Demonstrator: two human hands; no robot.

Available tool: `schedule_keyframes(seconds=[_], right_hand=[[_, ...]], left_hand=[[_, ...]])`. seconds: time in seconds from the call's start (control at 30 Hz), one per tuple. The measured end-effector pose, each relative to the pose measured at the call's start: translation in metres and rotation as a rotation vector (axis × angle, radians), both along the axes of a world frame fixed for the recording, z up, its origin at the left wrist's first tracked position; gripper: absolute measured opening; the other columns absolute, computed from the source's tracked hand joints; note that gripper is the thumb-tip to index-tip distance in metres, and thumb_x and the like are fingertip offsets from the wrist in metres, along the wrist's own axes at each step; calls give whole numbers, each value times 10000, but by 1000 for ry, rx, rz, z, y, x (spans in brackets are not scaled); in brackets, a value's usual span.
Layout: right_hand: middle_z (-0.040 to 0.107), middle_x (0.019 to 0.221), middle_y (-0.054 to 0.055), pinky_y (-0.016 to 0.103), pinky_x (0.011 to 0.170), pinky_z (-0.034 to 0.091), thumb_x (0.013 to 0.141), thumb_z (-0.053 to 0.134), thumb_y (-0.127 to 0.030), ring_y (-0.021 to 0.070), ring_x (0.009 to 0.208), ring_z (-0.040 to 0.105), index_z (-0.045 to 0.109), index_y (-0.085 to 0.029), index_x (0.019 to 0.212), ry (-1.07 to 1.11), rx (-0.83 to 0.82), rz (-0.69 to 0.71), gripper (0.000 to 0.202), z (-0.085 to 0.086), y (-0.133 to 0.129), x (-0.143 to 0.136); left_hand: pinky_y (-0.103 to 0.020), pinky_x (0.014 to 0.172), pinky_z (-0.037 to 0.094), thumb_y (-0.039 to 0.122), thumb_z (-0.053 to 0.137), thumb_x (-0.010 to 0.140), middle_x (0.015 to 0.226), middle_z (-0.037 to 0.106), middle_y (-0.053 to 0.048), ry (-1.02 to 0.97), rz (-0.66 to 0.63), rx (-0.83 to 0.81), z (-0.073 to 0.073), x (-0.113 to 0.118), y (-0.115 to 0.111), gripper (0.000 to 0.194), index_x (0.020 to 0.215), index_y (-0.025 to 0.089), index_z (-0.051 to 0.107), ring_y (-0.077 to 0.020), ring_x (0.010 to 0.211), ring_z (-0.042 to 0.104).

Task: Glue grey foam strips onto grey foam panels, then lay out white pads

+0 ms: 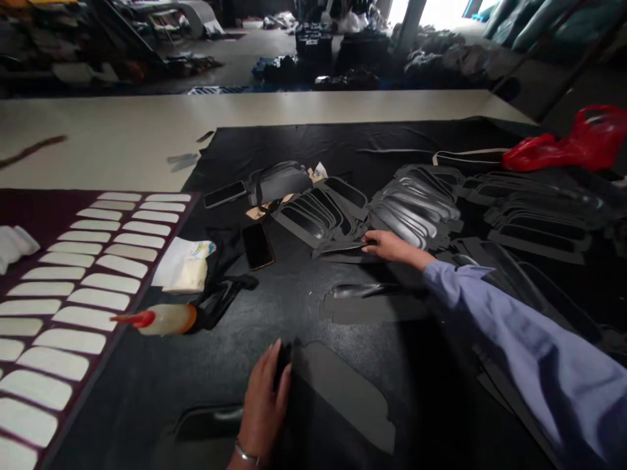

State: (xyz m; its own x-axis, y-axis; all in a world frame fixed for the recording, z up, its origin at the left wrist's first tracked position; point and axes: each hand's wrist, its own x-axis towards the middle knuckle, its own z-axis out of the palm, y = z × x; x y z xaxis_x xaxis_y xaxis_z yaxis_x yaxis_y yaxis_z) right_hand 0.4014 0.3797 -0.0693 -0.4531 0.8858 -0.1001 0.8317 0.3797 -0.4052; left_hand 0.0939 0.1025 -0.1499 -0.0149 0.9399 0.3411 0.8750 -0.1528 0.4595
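My right hand [386,247] reaches across the black sheet, its thumb and fingers closed on the end of a flat, dark panel [343,249]. Below it lies another dark panel with a grey border [375,308]. My left hand [264,399], with a bracelet at the wrist, rests low on the sheet, fingers stretched and thumb apart. Just right of its thumb is a grey cut piece [350,395] with rounded corners; whether the thumb touches it, I cannot tell. A glossy dark piece [210,421] lies left of that wrist, partly covered by it.
Fanned stacks of dark panels [411,205] lie beyond my right hand. Left are a glue bottle with a red tip [166,318], two phones [258,246] and a pale block [186,275]. Rows of whitish pieces [91,297] cover a maroon sheet. A red bag [568,145] sits far right.
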Motion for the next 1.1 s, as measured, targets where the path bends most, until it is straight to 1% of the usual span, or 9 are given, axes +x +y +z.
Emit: schedule_keyframes(seconds=[0.13, 0.23, 0.33, 0.43, 0.53, 0.63, 0.77, 0.93, 1.1], right_hand=[[607, 866, 47, 276, 712, 404, 786, 504, -266, 174, 782, 546, 574, -181, 867, 105, 51, 28, 136, 37, -21, -16], [585, 773, 21, 268, 648, 398, 775, 513, -333, 162, 708, 527, 564, -185, 837, 253, -50, 30, 169, 49, -58, -38], [566, 730, 6, 260, 621, 394, 757, 522, -382, 153, 684, 510, 556, -184, 796, 395, -262, 74, 205, 32, -106, -69], [522, 668, -14, 244, 580, 378, 734, 529, -367, 134, 636, 480, 522, -183, 716, 475, -473, 90, 185, -4, -156, -106], [502, 631, -34, 221, 536, 356, 718, 526, -295, 114, 589, 456, 500, -186, 700, 505, -627, 15, 114, -39, -196, -140], [507, 630, -39, 207, 539, 359, 708, 526, -222, 103, 588, 456, 499, -181, 679, 493, -652, -25, 58, -59, -218, -161], [517, 632, -38, 196, 540, 365, 717, 526, -199, 100, 598, 465, 502, -175, 683, 442, -608, -62, 48, -70, -228, -171], [560, 673, -18, 210, 564, 370, 724, 534, -197, 113, 622, 494, 539, -171, 722, 332, -541, -69, 26, -70, -228, -172], [624, 829, 32, 232, 637, 390, 733, 547, -200, 147, 740, 553, 588, -162, 868, 236, -461, -67, 147, -64, -230, -174]], left_hand=[[-380, 880, 512, 323, 469, 860, 1177, 592, -97, -33, 31, -69, 4, -17, -22, 458, 1298, 231, 377, -198, 1067, 572], [-433, 921, 477, 402, 524, 820, 1239, 549, -109, 1, 30, -126, 11, -43, -47, 578, 1337, 249, 313, -233, 1128, 529], [-495, 971, 415, 504, 580, 749, 1292, 497, -132, 81, -9, -209, 16, -74, -69, 745, 1365, 239, 256, -284, 1209, 451], [-551, 1010, 332, 566, 628, 669, 1304, 480, -156, 188, -81, -303, 18, -98, -81, 885, 1378, 205, 241, -333, 1266, 365], [-559, 1035, 272, 482, 718, 595, 1278, 503, -149, 305, -118, -417, 18, -107, -80, 918, 1361, 198, 297, -344, 1263, 356], [-519, 1029, 289, 375, 780, 522, 1146, 570, -132, 409, -131, -509, 25, -103, -71, 874, 1293, 185, 412, -316, 1133, 474], [-454, 898, 399, 384, 816, 437, 975, 576, -114, 468, -144, -561, 39, -97, -58, 776, 1128, 162, 541, -294, 953, 523], [-395, 814, 413, 340, 803, 473, 980, 560, -97, 490, -173, -614, 49, -94, -55, 533, 918, 164, 567, -280, 933, 506], [-415, 848, 407, 330, 774, 545, 981, 595, -94, 447, -238, -602, 45, -98, -65, 648, 1118, 153, 529, -272, 927, 528]])
